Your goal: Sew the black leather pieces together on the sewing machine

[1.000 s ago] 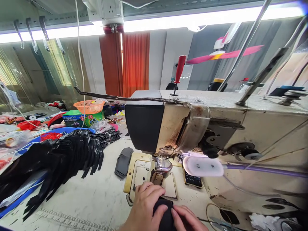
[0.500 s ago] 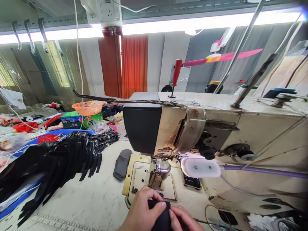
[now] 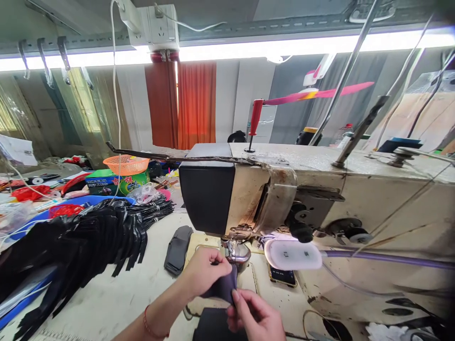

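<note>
A sewing machine (image 3: 249, 189) stands before me, its needle area lit by a white lamp (image 3: 293, 254). Just in front of the metal needle guard (image 3: 237, 252), my left hand (image 3: 204, 272) pinches the upper edge of a dark fabric piece (image 3: 224, 286). Lower and to the right, my right hand (image 3: 258, 315) grips the same piece by its near corner, fingers closed. The fabric is stretched between both hands, slightly tilted. Below it lies another black piece (image 3: 215, 324), partly cut off by the frame's bottom edge; I cannot tell whether the two are joined.
Left of the needle plate rests a small stack of dark grey pieces (image 3: 178, 250). Black strips (image 3: 106, 232) hang over a blue tub (image 3: 95, 199) farther left. A phone (image 3: 282, 276) lies under the lamp. An orange basket (image 3: 126, 165) tops a green box (image 3: 103, 183).
My left hand has moved up and left toward the needle area. The fabric, bunched between both hands before, is now spread out. A black piece shows below it, and the view has shifted slightly.
</note>
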`<state>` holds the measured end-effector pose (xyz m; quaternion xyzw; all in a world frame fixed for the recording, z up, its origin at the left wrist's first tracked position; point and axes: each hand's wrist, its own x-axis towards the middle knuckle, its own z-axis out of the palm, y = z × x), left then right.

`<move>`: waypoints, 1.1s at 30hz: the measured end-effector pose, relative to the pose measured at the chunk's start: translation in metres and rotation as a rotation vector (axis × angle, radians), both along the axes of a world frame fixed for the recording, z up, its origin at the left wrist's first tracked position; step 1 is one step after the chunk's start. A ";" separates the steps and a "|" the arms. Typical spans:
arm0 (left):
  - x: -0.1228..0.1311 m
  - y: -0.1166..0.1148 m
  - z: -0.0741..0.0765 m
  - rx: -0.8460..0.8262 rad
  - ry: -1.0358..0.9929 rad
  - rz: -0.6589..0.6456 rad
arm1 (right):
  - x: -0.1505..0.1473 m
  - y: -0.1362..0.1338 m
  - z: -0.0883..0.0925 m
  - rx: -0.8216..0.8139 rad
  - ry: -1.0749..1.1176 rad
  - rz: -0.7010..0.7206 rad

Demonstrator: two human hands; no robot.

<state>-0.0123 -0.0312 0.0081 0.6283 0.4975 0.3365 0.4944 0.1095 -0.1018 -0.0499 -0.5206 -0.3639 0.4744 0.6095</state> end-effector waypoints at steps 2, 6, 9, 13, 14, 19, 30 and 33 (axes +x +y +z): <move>-0.001 0.012 0.003 -0.030 -0.016 0.003 | -0.004 0.009 0.009 -0.001 0.052 0.031; -0.001 0.026 0.003 -0.084 -0.083 -0.019 | -0.009 0.022 0.011 -0.002 0.130 0.053; -0.001 0.031 0.003 -0.105 -0.179 -0.059 | -0.009 0.029 0.007 -0.002 0.142 0.042; 0.002 0.031 0.005 -0.125 -0.260 -0.057 | -0.009 0.035 0.002 0.005 0.114 0.032; 0.002 0.031 0.006 -0.133 -0.270 -0.049 | -0.009 0.036 0.001 0.008 0.100 0.029; 0.004 0.032 0.005 -0.159 -0.305 -0.011 | -0.010 0.039 -0.001 0.019 0.085 -0.002; 0.002 0.037 0.004 -0.188 -0.317 -0.042 | -0.012 0.041 0.000 0.038 0.111 0.004; 0.000 0.036 0.002 -0.195 -0.316 -0.051 | -0.014 0.039 -0.004 0.049 0.097 -0.014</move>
